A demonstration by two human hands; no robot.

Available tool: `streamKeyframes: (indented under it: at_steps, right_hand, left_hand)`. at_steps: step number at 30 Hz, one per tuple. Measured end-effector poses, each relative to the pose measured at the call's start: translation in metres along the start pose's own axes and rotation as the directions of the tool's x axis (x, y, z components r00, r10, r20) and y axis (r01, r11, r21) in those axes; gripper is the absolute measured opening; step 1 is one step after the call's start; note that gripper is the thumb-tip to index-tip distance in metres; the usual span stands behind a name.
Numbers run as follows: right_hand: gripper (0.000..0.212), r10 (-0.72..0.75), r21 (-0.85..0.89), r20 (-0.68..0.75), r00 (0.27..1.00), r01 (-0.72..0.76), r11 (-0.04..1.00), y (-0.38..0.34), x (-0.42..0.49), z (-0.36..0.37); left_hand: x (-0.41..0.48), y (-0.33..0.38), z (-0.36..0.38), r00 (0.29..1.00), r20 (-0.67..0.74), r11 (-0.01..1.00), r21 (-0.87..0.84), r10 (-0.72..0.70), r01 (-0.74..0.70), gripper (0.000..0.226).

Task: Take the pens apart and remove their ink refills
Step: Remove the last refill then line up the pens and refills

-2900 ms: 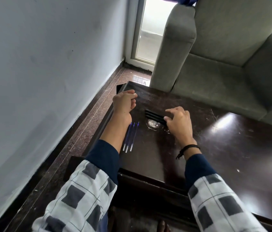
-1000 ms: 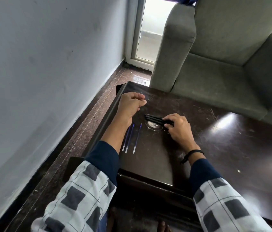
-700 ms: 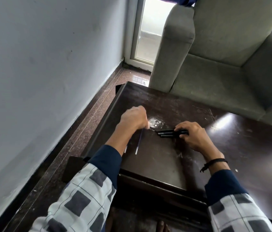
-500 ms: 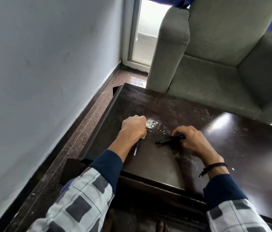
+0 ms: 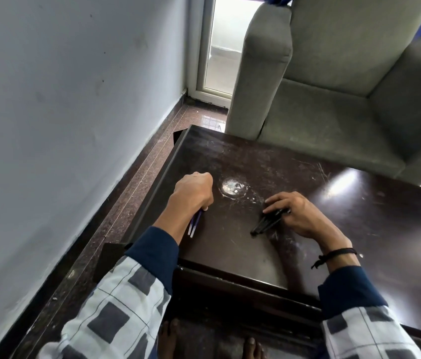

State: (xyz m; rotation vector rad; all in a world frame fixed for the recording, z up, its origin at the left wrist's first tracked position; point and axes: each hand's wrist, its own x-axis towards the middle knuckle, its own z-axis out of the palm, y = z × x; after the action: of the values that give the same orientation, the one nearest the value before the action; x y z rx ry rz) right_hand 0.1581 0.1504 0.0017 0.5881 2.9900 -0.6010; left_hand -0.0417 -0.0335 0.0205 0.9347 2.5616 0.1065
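The work looks almost finished: the thin blue refills (image 5: 194, 225) are already out of the black pen bodies (image 5: 266, 224). The left hand (image 5: 194, 193) has its fingers curled around the refills, near the left edge of the tabletop (image 5: 230, 255). The right hand (image 5: 301, 217) pinches the pen bodies, more toward the middle. Whether any pen is unopened, I cannot tell.

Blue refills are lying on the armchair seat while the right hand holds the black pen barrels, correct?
No. The head view shows the blue refills gripped in the left hand over the table, not on the armchair; the right hand holds the black pen barrels.
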Motion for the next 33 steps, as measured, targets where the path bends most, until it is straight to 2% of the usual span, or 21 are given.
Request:
streamKeyframes:
  at_steps: [3,5,8,10,12,15,19,26,30,33]
  right_hand:
    - [0.052,0.002,0.097,-0.039,0.999,0.002,0.995,-0.002,-0.002,-0.006]
    - [0.045,0.056,0.078,-0.103,0.993,-0.048,0.996,-0.001,-0.001,-0.007]
    - [0.020,0.239,0.068,-0.247,0.939,-0.229,0.971,0.007,-0.002,-0.004]
    - [0.025,0.370,0.088,-0.280,0.886,-0.360,0.929,0.011,-0.004,-0.001]
    - [0.036,0.434,0.136,-0.257,0.863,-0.413,0.901,0.010,-0.004,0.002]
    - [0.034,0.415,0.143,-0.233,0.879,-0.391,0.909,0.003,0.000,0.006]
    - [0.035,0.389,0.115,-0.175,0.904,-0.374,0.920,-0.003,0.006,0.005]
    - [0.046,0.340,0.126,-0.118,0.933,-0.326,0.937,-0.005,0.008,0.004]
    - [0.046,0.455,0.254,-0.183,0.871,-0.406,0.878,0.002,0.007,0.005]
    - [0.045,0.552,0.343,-0.086,0.830,-0.495,0.798,0.004,0.007,0.005]
  left_hand:
    - [0.001,0.000,-0.003,1.000,0.021,1.000,0.012,-0.024,0.024,0.036]
    - [0.001,0.000,-0.005,0.999,0.021,0.999,0.009,-0.037,0.037,0.039]
    - [0.002,-0.002,-0.006,0.999,-0.021,0.999,-0.024,-0.047,0.047,0.039]
    - [0.003,-0.002,-0.006,0.995,-0.097,0.996,-0.084,-0.025,0.017,0.037]
    - [0.002,0.004,-0.005,0.991,-0.131,0.981,-0.191,0.017,-0.042,0.033]
    - [-0.006,0.023,-0.001,0.986,-0.087,0.920,-0.358,0.140,-0.162,0.017]
    - [-0.016,0.050,0.017,0.959,-0.014,0.877,-0.402,0.282,-0.263,0.017]
    - [-0.018,0.067,0.036,0.948,-0.049,0.832,-0.465,0.316,-0.302,0.035]
    - [-0.020,0.076,0.048,0.948,-0.066,0.833,-0.461,0.311,-0.306,0.038]
    - [-0.021,0.080,0.054,0.948,-0.063,0.825,-0.476,0.313,-0.304,0.045]
